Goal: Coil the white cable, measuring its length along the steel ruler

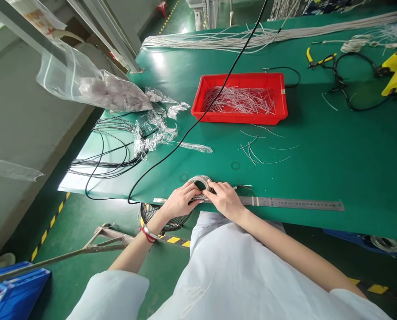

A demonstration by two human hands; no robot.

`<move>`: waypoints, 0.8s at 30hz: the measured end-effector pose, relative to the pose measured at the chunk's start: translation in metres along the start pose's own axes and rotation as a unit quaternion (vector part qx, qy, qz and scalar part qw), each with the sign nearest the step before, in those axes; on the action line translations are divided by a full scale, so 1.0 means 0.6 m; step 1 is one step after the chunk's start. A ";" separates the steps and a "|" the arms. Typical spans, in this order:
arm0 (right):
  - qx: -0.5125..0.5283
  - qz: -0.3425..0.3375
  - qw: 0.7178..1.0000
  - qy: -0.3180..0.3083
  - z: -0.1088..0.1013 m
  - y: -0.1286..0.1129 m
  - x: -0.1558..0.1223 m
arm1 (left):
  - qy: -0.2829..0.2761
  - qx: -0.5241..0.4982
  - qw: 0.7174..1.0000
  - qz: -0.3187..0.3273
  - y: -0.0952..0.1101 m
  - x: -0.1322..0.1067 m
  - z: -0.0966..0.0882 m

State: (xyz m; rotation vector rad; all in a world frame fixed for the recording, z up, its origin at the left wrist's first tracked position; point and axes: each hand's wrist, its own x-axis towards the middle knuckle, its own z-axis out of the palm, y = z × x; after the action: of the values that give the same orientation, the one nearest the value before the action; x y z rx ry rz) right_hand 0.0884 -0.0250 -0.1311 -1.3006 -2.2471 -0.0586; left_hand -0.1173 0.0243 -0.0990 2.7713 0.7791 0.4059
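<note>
Left hand (180,201) and right hand (225,200) grip wire coil (200,186) at bench (334,155) edge; slack grip lets coil spring, tangle; ends may snag steel ruler (291,203)

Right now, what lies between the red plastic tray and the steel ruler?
Short loose white wires on the green mat, seen in the head view.

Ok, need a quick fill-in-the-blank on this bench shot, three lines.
The left hand and right hand hold a wire coil at the bench's near edge; the ____ wrist wears a red string.
The red plastic tray holds a pile of cut ____ wires.
Pliers with ____ handles lie on the green workbench.
Missing words: left; white; yellow.
</note>
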 end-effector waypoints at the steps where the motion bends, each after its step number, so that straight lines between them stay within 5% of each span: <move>1: 0.000 0.000 1.000 0.004 0.000 0.000 0.000 | 0.007 -0.005 1.000 0.001 -0.001 0.000 0.001; 9: 0.006 0.003 1.000 0.028 0.000 -0.004 0.007 | 0.024 -0.017 0.999 0.026 -0.013 -0.005 0.000; 16: 0.023 0.026 0.999 0.017 0.002 -0.007 0.008 | -0.067 -0.033 0.996 0.053 -0.027 -0.003 -0.016; 24: 0.037 0.047 0.998 0.015 0.002 -0.011 0.003 | -0.077 -0.020 0.993 0.090 -0.034 0.004 -0.018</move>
State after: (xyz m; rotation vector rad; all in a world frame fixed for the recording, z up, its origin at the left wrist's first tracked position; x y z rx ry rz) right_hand 0.0815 -0.0268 -0.1298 -1.3543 -2.1391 0.0388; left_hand -0.1284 0.0441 -0.0947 2.8037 0.4830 0.2334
